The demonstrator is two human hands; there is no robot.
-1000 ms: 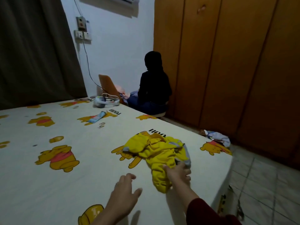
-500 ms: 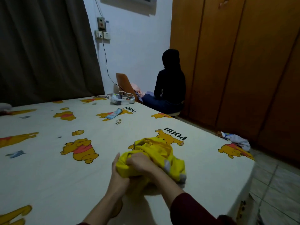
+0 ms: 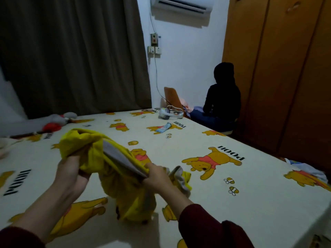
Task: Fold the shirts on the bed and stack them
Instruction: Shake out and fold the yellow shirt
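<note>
Two hands are on the yellow shirt (image 3: 107, 163), lifted just over the near middle of the bed (image 3: 259, 203) with its lower part bunched on the cartoon-bear sheet. My left hand (image 3: 71, 173) has its fingers curled round a gathered wad of the fabric at the left, and my right hand (image 3: 157, 176) pinches the grey-lined edge where it runs down to the right. I judge I am at the opening-out step, so I would find the two shoulders or the hem, draw my hands apart until the cloth hangs flat, and only then lay it down on bare sheet to fold. Pulling on a wad would, I think, leave it twisted; the left hand should let go and take a seam instead. A second garment (image 3: 308, 169) lies at the far right edge of the bed, well apart. Against the frame half a second ago, the shirt was a tight bundle under both hands pressed close together; now the hands are spread and the shirt is raised and partly opened, with the grey lining showing.
</note>
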